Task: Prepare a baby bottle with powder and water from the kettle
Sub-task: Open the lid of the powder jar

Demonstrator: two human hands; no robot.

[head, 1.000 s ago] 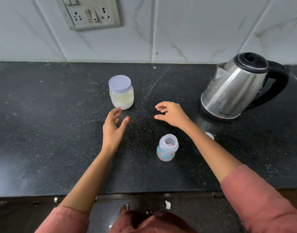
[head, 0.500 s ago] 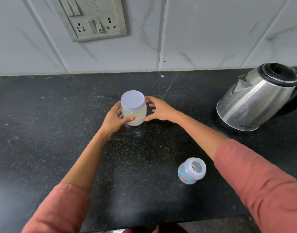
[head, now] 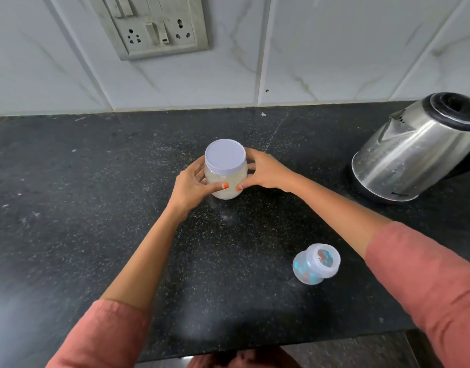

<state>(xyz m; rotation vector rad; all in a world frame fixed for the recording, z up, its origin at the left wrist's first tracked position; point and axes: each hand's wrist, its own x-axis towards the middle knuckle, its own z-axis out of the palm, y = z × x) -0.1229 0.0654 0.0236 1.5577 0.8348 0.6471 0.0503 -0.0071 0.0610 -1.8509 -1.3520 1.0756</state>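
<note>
A clear powder jar (head: 227,179) with a pale lilac lid stands mid-counter, holding whitish powder. My left hand (head: 191,184) grips its left side, thumb across the front. My right hand (head: 265,172) grips its right side, thumb meeting the left thumb low on the jar. The open baby bottle (head: 315,264), clear with blue and orange print, stands without a cap near the front right, under my right forearm's side. The steel kettle (head: 420,152) with a black lid sits on its base at the far right.
The black speckled counter (head: 82,208) runs to a front edge near the bottom of the view. A white tiled wall with a switch and socket panel (head: 154,25) rises behind. Bare counter lies to the left of the jar.
Both hands moved from above the counter to the jar and closed round its sides. The view has shifted forward and closer, so the bottle now appears lower right.
</note>
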